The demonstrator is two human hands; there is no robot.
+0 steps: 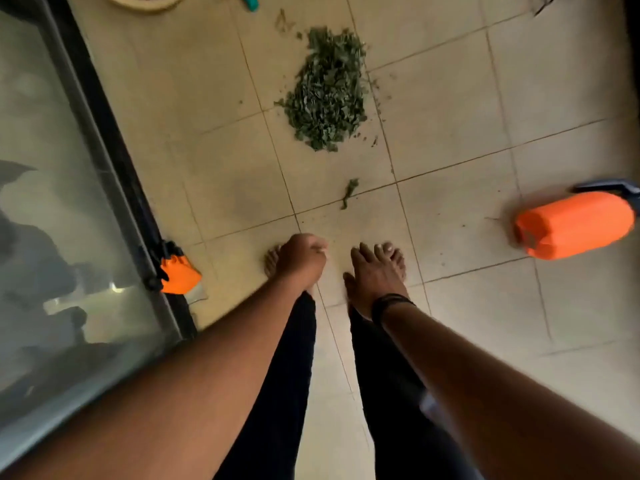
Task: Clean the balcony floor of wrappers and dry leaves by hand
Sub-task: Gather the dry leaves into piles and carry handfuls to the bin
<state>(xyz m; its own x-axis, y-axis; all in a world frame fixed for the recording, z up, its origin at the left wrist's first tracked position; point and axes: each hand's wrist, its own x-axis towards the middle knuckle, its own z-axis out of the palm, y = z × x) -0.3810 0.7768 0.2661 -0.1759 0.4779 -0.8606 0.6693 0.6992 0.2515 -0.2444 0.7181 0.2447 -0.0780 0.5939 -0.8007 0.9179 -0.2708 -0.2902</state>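
A heap of small dry green leaves (329, 91) lies on the beige tiled balcony floor (450, 98), ahead of my feet. A single leaf scrap (349, 192) sits on a tile joint between the heap and me. My left hand (304, 259) hangs low over my left foot with its fingers curled into a fist, and I see nothing in it. My right hand (375, 271), with a dark band at the wrist, reaches down beside it with fingers straight and empty. Both hands are well short of the heap. No wrapper is visible.
A glass sliding door (69, 202) with a dark frame runs along the left. An orange object (178, 273) sits at its base. A larger orange cylinder with a dark handle (575, 223) lies at the right. A cream pot rim (145, 1) and a teal item (250, 1) are at the top.
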